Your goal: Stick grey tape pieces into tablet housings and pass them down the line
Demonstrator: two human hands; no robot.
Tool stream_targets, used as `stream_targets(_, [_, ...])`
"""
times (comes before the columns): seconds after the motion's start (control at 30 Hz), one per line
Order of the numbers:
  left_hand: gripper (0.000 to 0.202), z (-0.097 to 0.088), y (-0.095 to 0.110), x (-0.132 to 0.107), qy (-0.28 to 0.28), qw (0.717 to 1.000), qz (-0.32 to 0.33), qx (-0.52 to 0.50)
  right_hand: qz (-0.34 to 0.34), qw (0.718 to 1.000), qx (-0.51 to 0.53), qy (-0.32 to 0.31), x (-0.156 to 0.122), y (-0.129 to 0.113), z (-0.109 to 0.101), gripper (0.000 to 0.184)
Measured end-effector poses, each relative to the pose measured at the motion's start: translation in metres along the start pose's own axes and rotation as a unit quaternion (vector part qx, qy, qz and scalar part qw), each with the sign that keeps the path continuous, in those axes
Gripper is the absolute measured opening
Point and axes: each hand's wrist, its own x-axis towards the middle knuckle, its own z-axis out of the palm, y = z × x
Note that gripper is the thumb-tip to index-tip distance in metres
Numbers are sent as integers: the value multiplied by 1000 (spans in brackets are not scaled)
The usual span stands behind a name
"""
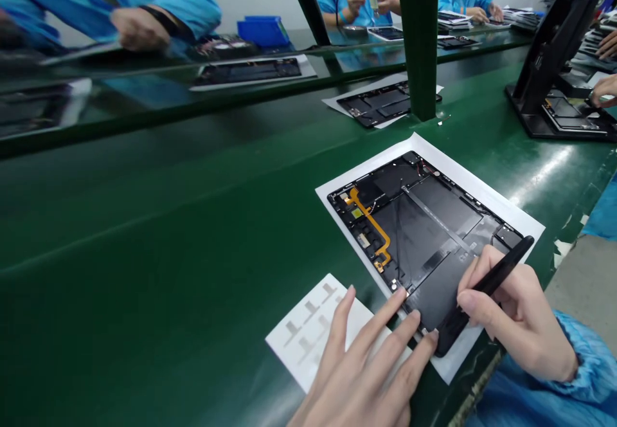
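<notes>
An opened black tablet (424, 227) lies back-up on a white sheet (482, 186) on the green belt, with an orange flex cable (373, 227) along its left side. My right hand (515, 311) grips a black pen-like tool (486, 285), its tip pressed near the tablet's near corner. My left hand (371, 363) lies flat with fingers stretched out, fingertips touching the tablet's near edge. Under that hand sits a white sticker sheet (308, 330) with several grey strips.
A green post (419, 41) stands behind the tablet, with another opened tablet (380, 104) beside it. A black fixture stand (554, 60) sits at right. People in blue smocks work across the belt; a blue box (263, 30) rests there.
</notes>
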Motion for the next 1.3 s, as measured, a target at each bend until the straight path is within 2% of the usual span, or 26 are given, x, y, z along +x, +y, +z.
stream_targets(0.13, [40,8,0,-2,21,999,-25,3,-13,1000,-3,9,1,2,0,17])
stream_targets(0.3, [38,9,-1,1,21,1000,-3,13,-40,998,-54,12,4,4,1,16])
stream_targets(0.43, [31,4,-3,4,60,998,15,-23,-67,991,-112,-6,7,4,2,19])
stream_targets(0.53, [42,-2,-9,5,35,997,58,-40,-85,989,-122,-8,9,3,4,20])
stream_targets(0.63, [47,-7,-15,4,6,995,94,-15,-93,988,-124,-10,9,2,5,21])
stream_targets(0.87, [45,-8,-17,5,-5,997,73,-13,-87,989,-118,-6,9,2,6,21])
stream_targets(1.03, [40,-7,-13,5,9,999,43,-15,-82,990,-117,-5,9,2,8,20])
stream_targets(1.3, [47,-7,-10,7,15,998,31,-56,-69,992,-106,-7,9,0,9,18])
